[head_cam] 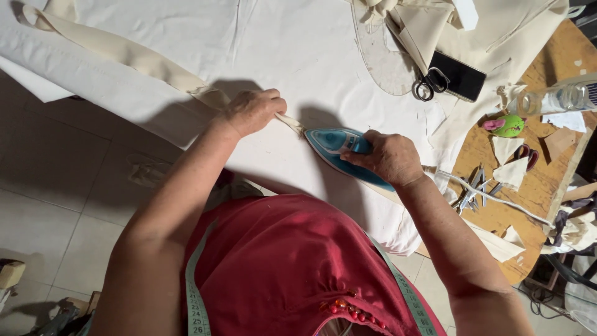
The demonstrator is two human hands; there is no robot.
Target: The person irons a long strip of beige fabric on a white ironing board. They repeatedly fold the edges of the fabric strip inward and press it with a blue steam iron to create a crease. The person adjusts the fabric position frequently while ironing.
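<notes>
My left hand (252,111) presses down on a long cream fabric strip (118,53) that runs from the upper left across the white cloth-covered table (298,56). My right hand (385,157) grips the handle of a blue and white iron (334,144). The iron's tip points left and sits on the strip's end, just right of my left fingers. A green measuring tape (194,292) hangs round my neck over a red top.
Scissors (428,84) and a black phone (459,76) lie at the upper right beside a clear curved ruler (385,59). Further right, on bare wood, are a clear bottle (556,99), a green and pink object (507,126), fabric scraps and metal clips (474,190). The iron's cord (497,196) trails right.
</notes>
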